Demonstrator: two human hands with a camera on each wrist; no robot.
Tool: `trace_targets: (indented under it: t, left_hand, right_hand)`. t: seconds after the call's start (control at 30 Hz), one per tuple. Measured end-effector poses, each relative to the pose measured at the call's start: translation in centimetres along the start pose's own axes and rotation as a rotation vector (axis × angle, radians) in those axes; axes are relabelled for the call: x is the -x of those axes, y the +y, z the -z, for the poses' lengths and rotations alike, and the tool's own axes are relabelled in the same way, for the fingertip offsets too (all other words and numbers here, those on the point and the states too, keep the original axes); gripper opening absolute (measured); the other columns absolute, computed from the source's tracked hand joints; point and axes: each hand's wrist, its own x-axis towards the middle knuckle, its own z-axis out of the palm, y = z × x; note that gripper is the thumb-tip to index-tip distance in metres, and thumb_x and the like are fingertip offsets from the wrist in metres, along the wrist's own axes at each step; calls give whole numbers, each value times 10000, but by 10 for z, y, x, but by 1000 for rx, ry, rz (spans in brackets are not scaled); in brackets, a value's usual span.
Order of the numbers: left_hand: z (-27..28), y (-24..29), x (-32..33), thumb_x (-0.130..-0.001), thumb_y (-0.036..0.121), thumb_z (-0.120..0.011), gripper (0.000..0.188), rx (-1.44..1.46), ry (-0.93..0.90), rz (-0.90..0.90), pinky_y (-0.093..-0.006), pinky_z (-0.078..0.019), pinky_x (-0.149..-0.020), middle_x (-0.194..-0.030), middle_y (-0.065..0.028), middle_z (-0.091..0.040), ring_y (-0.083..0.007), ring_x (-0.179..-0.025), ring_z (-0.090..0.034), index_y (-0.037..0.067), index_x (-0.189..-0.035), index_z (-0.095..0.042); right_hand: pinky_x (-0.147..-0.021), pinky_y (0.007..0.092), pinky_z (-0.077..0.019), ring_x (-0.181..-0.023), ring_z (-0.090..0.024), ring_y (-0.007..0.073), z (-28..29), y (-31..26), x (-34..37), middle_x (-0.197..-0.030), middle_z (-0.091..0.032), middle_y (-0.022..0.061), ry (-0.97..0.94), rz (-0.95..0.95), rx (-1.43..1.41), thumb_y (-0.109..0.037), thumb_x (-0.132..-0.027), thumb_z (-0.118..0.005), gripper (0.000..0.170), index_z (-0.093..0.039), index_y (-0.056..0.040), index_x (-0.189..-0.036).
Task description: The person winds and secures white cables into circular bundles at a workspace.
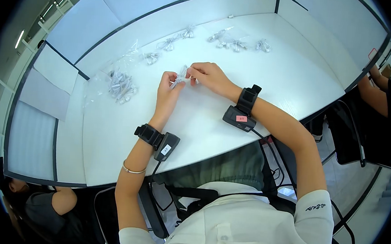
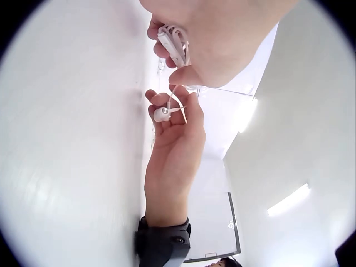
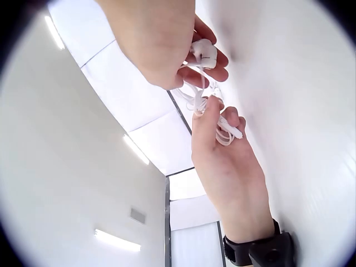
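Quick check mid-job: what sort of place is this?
Probably a shared indoor workspace: partition panels border the white table, bundled earphones lie on it, and another person shows at the head view's right edge.

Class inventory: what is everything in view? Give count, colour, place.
Coiled corded earphones: one set, white, between hands.
Looped cord bundles: several, white, tabletop's far side and left.
Thin plastic bags: at least two, clear, among bundles.
Flat tabletop: one, white, beneath hands.
Rectangular partition panels: several, white, around tabletop.
Long strip lights: several, white, overhead.
Other people: at least two, dark clothing, both sides.
Boxy cameras: two, black, wrists.
Thin bangle: one, metallic, left forearm.
Loose shirt: one, white, torso.
Left hand: one, bare, gripping earphones.
Right hand: one, bare, pinching earphones.
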Motion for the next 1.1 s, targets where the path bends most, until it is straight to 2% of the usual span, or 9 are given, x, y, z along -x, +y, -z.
trace_targets:
  t: [0.13,0.23,0.33,0.43,0.63,0.83,0.93,1.03,1.1]
  left_hand:
    - [3,11,1,-846,185,-578,182,40,-126,151,-214,-374,-725,-820,17,-536,-100,-772,-484,18,-921,-564]
    - [3,11,1,-834,172,-584,207,-74,-153,131,-235,-395,-694,-775,-13,-588,-113,-740,-510,-19,-910,-610]
    - [3,8,2,-816,149,-583,244,-332,-96,28,-271,-436,-699,-805,-90,-643,-164,-738,-577,-41,-967,-616]
    - [5,7,3,-800,125,-581,256,-424,-58,-68,-299,-459,-733,-835,-149,-655,-227,-775,-621,-49,-987,-605]
    - [6,3,4,-760,102,-602,235,-371,10,-98,-368,-446,-742,-865,-134,-632,-310,-818,-592,39,-982,-649]
    - [7,25,5,-739,49,-599,200,-669,-42,-239,-338,-317,-819,-791,-49,-544,-211,-839,-499,93,-915,-683]
    - [6,20,5,-716,39,-633,195,-716,-25,-376,-341,-358,-766,-810,-35,-591,-220,-831,-531,96,-893,-692]
    - [6,20,4,-715,32,-630,192,-647,-9,-429,-352,-387,-770,-830,-51,-597,-235,-830,-535,78,-894,-680]
    - [4,16,2,-728,29,-627,186,-505,-54,-357,-345,-409,-778,-860,-65,-606,-228,-846,-552,60,-908,-660]
  right_hand:
    - [-603,290,-410,-644,-555,145,0,-1,0,-720,-631,64,143,89,170,-271,-876,-514,279,-631,-21,-839]
    - [-625,292,-412,-663,-547,155,4,-10,2,-711,-618,66,147,47,246,-265,-860,-539,251,-617,-33,-808]
    - [-620,292,-409,-639,-520,153,3,-8,3,-678,-582,56,200,180,274,-250,-848,-557,245,-584,-21,-766]
    - [-604,268,-396,-619,-494,124,0,-2,-1,-648,-545,31,169,291,109,-229,-850,-558,232,-569,-22,-747]
    - [-595,227,-377,-620,-464,60,1,-13,4,-648,-518,0,-11,30,-329,-201,-881,-530,221,-562,-30,-746]
    - [-599,226,-361,-632,-428,59,3,-11,1,-685,-535,-4,179,184,-103,-231,-910,-509,243,-593,-23,-815]
    - [-606,224,-358,-639,-418,68,3,-9,0,-703,-544,-6,207,229,-65,-246,-914,-503,257,-602,-23,-835]
    - [-609,260,-418,-641,-526,118,7,-7,0,-721,-607,38,251,122,-8,-230,-895,-513,233,-618,-31,-835]
    - [-613,268,-421,-644,-541,130,7,1,-5,-720,-610,47,278,112,-65,-248,-894,-502,253,-624,-36,-834]
